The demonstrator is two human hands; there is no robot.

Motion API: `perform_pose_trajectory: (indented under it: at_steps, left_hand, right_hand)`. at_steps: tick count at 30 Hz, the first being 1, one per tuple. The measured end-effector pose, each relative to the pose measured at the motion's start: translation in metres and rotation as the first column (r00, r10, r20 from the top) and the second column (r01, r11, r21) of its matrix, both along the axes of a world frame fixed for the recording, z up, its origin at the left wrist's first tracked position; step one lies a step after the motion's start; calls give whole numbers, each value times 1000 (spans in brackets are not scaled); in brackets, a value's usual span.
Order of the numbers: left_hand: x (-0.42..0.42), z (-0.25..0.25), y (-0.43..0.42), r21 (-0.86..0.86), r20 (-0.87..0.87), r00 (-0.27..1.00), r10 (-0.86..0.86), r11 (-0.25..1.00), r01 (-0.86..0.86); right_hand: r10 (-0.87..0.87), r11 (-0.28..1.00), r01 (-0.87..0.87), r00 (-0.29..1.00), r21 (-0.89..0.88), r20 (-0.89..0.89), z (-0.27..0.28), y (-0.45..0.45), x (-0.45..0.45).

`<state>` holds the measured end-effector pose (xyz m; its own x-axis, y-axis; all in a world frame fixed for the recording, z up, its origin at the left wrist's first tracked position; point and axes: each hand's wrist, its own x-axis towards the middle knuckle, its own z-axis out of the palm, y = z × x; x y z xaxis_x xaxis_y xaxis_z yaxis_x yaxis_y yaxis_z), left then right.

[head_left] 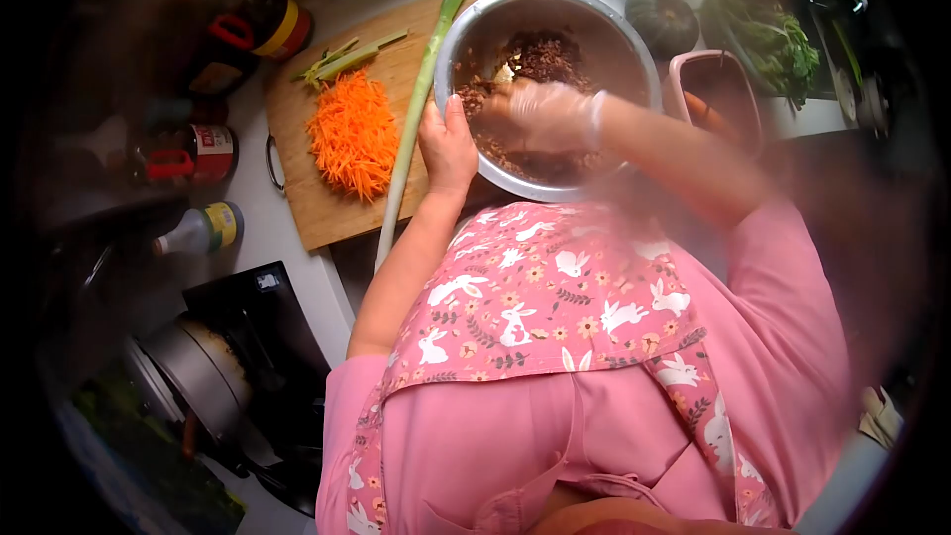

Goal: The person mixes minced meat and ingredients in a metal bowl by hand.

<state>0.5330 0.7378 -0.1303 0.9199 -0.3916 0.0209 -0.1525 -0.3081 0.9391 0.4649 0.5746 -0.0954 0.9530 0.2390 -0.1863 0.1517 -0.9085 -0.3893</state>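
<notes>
A wide metal bowl (624, 35) holds a dark brown minced mixture (547, 54) with a small pale lump in it. My left hand (451, 147) grips the bowl's near left rim, with the thumb up along the edge. Inside the bowl is my right hand (545, 114), in a clear thin glove; it touches the mixture, and motion smears its fingers. Left of the bowl, a long green onion (421, 104) lies across the wooden cutting board (307, 213). Shredded carrot (354, 134) is heaped on the board, with cut green stalks (357, 56) behind it.
Dark sauce bottles (263, 28) and a smaller bottle (203, 228) stand at the left. A pot (198, 367) sits on a black stove at lower left. Right of the bowl are a pink container (708, 69), a dark green squash (662, 20) and leafy greens (783, 45).
</notes>
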Motion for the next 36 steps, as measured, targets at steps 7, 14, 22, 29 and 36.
perform_pose_trajectory:
  at_steps: [7,14,22,29,36]
  left_hand:
    - [0,6,1,22,0,1000,-9,1000,9]
    - [2,-6,-2,-14,19,1000,24,1000,-23]
    - [1,-1,-2,-63,-72,997,1,998,-6]
    - [2,-1,-1,-32,-12,1000,-10,999,10]
    - [3,-5,1,50,26,1000,-2,999,0]
  right_hand:
    - [-354,924,383,859,3,-370,-5,8,22]
    - [-161,986,149,963,71,215,-15,20,27]
    - [218,958,-264,927,-117,-306,27,-11,-4]
    - [-422,906,405,885,-123,-197,33,-76,11]
    - [-332,860,373,927,348,-174,-19,-17,70]
